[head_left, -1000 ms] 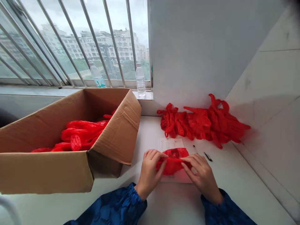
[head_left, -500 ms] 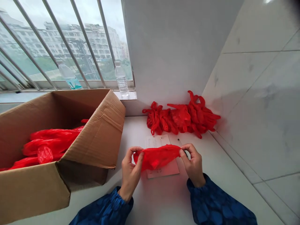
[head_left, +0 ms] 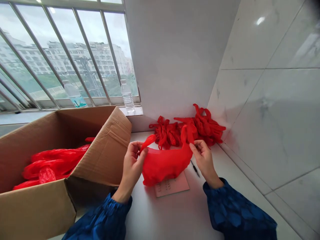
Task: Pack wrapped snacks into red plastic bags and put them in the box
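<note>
Your left hand (head_left: pixel 131 166) and right hand (head_left: pixel 203 161) have lifted the thin red plastic bag (head_left: pixel 166 166) off the small printed paper sheet (head_left: pixel 172 186), and its handles now stand up. Where does it sit, and how are your fingers set?

It hangs between your hands, just above the sheet. Your left fingers (head_left: pixel 136 146) close together on one narrow red handle (head_left: pixel 148 141), and your right fingers (head_left: pixel 197 144) pinch the other red handle (head_left: pixel 188 133). Holding each near its base spreads the thin film evenly.

And the edges around you?

On your left, the folded flap of the brown cardboard box (head_left: pixel 110 146) stands just beside your wrist, so you have little room to swing wider there. Ahead, the bundled red bags (head_left: pixel 208 125) lie close behind the handles. On your right, a black pen (head_left: pixel 195 168) rests near your wrist on the white counter (head_left: pixel 170 216), which runs toward the pale marble-patterned tile wall (head_left: pixel 275 116).
</note>
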`<action>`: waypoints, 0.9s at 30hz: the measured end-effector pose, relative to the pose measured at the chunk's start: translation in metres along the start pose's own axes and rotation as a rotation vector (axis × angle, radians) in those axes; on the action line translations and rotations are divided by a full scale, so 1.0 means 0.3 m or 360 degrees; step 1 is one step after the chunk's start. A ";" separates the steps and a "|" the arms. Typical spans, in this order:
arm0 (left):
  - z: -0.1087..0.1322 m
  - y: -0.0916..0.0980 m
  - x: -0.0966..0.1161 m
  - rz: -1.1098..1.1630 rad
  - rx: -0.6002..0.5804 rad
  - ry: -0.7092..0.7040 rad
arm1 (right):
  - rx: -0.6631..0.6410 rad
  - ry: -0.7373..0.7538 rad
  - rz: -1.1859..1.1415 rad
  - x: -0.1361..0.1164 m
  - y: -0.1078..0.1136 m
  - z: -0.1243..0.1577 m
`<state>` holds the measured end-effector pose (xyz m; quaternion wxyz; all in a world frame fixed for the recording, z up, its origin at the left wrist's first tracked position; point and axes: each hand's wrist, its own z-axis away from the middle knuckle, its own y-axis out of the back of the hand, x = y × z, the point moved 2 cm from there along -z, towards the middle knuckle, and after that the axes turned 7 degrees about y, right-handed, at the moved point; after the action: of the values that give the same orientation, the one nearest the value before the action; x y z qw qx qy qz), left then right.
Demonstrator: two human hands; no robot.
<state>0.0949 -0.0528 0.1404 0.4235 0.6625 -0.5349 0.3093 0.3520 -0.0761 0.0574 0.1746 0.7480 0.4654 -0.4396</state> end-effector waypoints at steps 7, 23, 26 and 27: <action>-0.073 -0.010 0.115 0.0348 -0.0022 0.0102 | 0.0095 0.0003 -0.0312 -0.103 -0.022 -0.082; 0.003 0.069 0.192 -0.0260 -0.0599 -0.0040 | -0.0003 0.0628 0.0611 -0.379 0.126 -0.012; 0.011 0.045 0.204 -0.0129 -0.0723 0.0040 | -0.0461 0.0781 0.0352 -0.421 0.019 0.057; 0.012 0.036 0.200 -0.0084 -0.0717 0.0087 | -0.0735 0.0749 0.0389 -0.408 -0.028 0.074</action>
<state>0.0986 -0.0836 0.1930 0.5831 0.5563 -0.5612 0.1886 0.3118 -0.1530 0.1467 0.2785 0.8198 0.4873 -0.1141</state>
